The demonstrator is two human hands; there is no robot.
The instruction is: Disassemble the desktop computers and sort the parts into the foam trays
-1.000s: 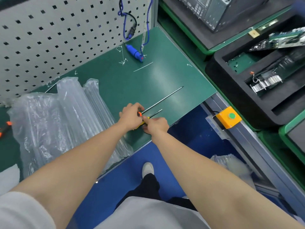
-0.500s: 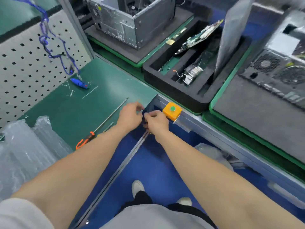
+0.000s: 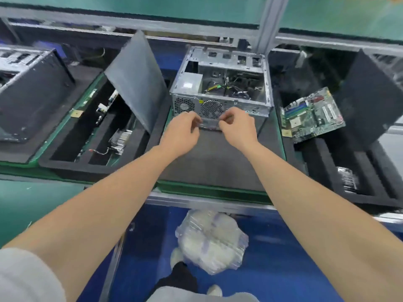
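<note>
Computer case [image 3: 220,90]: open metal shell standing on the grey foam pad [image 3: 209,162], just beyond both hands; judged heavy, rigid and sharp-edged; best gripped by the frame rails, not the loose cables inside.
Held strip [image 3: 210,125]: narrow, dark and blurred, kind not determinable; bridges the two hands in front of the case's fan grille; judged light, stiff and possibly fragile; ends the safest hold.
Left hand [image 3: 182,132]: fingers curled, pinching the strip's left end.
Right hand [image 3: 236,127]: fingers curled, pinching the right end.
Foam tray [image 3: 65,165]: slotted, left of the case, parts already in the slots.
Motherboard [image 3: 311,115]: tilted, right of the case.
</note>
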